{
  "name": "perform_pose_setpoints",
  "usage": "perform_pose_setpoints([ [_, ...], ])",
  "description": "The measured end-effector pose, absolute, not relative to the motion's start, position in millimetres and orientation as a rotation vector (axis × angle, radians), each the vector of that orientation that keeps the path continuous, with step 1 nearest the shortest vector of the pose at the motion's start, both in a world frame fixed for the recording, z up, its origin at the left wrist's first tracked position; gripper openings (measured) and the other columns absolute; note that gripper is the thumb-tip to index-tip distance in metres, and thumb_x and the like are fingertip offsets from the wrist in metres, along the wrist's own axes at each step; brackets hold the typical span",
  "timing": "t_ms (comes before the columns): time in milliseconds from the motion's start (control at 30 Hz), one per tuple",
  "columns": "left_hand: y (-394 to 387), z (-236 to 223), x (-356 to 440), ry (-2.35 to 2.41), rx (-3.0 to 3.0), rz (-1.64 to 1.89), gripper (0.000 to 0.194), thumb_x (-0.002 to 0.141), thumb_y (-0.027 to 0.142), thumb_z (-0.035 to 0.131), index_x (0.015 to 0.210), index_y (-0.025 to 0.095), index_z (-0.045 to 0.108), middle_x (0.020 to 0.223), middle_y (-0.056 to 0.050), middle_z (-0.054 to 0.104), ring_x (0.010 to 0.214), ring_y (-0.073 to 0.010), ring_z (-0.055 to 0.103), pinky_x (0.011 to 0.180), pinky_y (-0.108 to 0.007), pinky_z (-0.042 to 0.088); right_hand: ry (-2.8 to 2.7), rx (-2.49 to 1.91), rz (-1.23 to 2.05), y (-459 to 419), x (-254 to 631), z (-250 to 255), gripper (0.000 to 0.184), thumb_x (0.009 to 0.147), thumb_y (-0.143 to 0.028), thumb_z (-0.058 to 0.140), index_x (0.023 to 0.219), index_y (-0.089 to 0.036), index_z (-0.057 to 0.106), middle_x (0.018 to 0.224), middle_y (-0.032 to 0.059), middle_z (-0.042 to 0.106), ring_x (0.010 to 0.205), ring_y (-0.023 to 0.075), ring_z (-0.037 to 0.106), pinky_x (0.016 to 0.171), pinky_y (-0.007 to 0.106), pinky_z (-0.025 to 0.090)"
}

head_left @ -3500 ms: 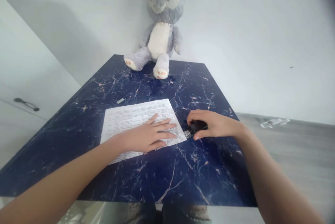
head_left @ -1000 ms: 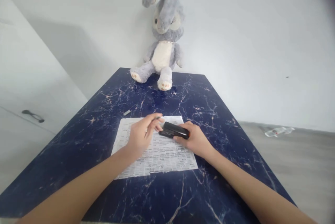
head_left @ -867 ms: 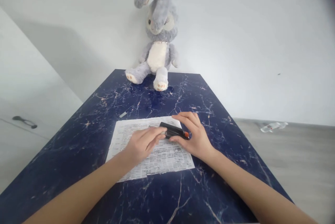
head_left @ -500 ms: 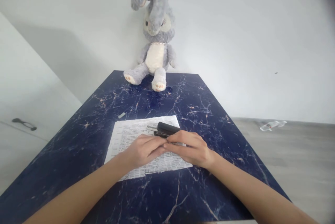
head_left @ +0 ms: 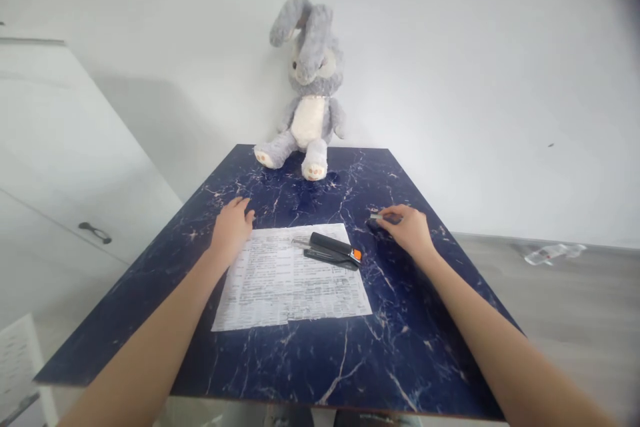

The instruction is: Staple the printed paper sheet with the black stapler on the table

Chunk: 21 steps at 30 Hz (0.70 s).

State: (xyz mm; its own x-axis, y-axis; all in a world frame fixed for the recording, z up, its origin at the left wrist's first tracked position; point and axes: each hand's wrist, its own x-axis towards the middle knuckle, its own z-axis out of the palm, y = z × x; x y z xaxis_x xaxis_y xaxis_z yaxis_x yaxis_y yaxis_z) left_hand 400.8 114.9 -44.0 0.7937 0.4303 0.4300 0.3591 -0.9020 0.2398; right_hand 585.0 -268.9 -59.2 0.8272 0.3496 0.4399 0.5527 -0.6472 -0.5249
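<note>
My left hand (head_left: 233, 230) lies on the table by the top left corner of a printed sheet (head_left: 265, 297), its thumb apart from its fingers. Nothing shows in its grasp. Right of the sheet, my right hand (head_left: 407, 230) pinches a small silvery strip (head_left: 375, 215), which looks like a row of staples, just over the tabletop. A black stapler (head_left: 333, 247) with an orange end rests on the upper right of the paper. Its two arms are spread apart, and a thin metal part sticks out to the left. Neither hand touches the stapler.
A grey plush rabbit (head_left: 310, 117) sits at the far edge of the dark blue marbled table (head_left: 280, 364), against the wall. To the left stands a white cabinet (head_left: 75, 160) with a dark handle. Clear plastic (head_left: 555, 252) lies on the floor at the right.
My hands were together over the stapler and have moved apart, leaving it on the sheet. The pale strip seen left of the sheet no longer shows there. The view has shifted a little.
</note>
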Motion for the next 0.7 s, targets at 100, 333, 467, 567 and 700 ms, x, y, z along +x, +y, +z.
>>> perform_pose_setpoints([
  [100, 123, -53, 403, 0.699, 2.906, 0.490, 0.034, 0.094, 0.024, 0.051, 0.117, 0.016, 0.074, 0.130, -0.012, 0.068, 0.120, -0.0274, 0.063, 0.108, -0.037, 0.046, -0.573, -2.372, -0.201, -277, 606, -74, 0.020, 0.075, -0.039, 0.073, 0.084, -0.021, 0.078, 0.081, 0.0047, 0.074, 0.074, 0.0223, 0.067, 0.075, 0.035, 0.051],
  [333, 108, -40, 393, 0.740, 2.847, 0.472, 0.024, 0.090, 0.023, 0.056, 0.099, 0.020, 0.079, 0.105, -0.011, 0.076, 0.099, -0.0280, 0.071, 0.089, -0.035, 0.054, -0.843, -2.171, -0.478, -254, 556, -49, 0.020, 0.088, -0.033, 0.065, 0.100, -0.020, 0.072, 0.099, 0.0087, 0.067, 0.090, 0.0251, 0.064, 0.088, 0.043, 0.052],
  [467, 100, -35, 392, 0.693, 2.755, 0.575, 0.023, 0.093, 0.024, 0.052, 0.095, 0.023, 0.075, 0.097, -0.008, 0.077, 0.091, -0.0257, 0.072, 0.082, -0.033, 0.053, -1.142, -1.947, -0.367, -231, 500, -26, 0.015, 0.096, -0.026, 0.057, 0.103, -0.021, 0.070, 0.101, 0.0084, 0.066, 0.098, 0.0243, 0.062, 0.092, 0.043, 0.052],
  [567, 80, -33, 394, 0.503, 2.544, 0.660, 0.022, 0.098, 0.030, 0.049, 0.103, 0.023, 0.069, 0.091, -0.004, 0.076, 0.080, -0.0191, 0.072, 0.077, -0.028, 0.053, -1.331, -1.901, -0.201, -220, 477, -24, 0.031, 0.093, -0.032, 0.065, 0.122, -0.022, 0.063, 0.114, 0.0103, 0.064, 0.105, 0.0260, 0.060, 0.093, 0.044, 0.053],
  [700, 45, -33, 394, 0.168, 2.331, 0.650, 0.023, 0.099, 0.035, 0.052, 0.107, 0.021, 0.069, 0.088, -0.003, 0.075, 0.070, -0.0146, 0.068, 0.068, -0.024, 0.053, -1.403, -1.951, -0.086, -217, 477, -34, 0.042, 0.093, -0.022, 0.062, 0.135, -0.024, 0.053, 0.117, 0.0104, 0.064, 0.106, 0.0258, 0.060, 0.093, 0.045, 0.054],
])
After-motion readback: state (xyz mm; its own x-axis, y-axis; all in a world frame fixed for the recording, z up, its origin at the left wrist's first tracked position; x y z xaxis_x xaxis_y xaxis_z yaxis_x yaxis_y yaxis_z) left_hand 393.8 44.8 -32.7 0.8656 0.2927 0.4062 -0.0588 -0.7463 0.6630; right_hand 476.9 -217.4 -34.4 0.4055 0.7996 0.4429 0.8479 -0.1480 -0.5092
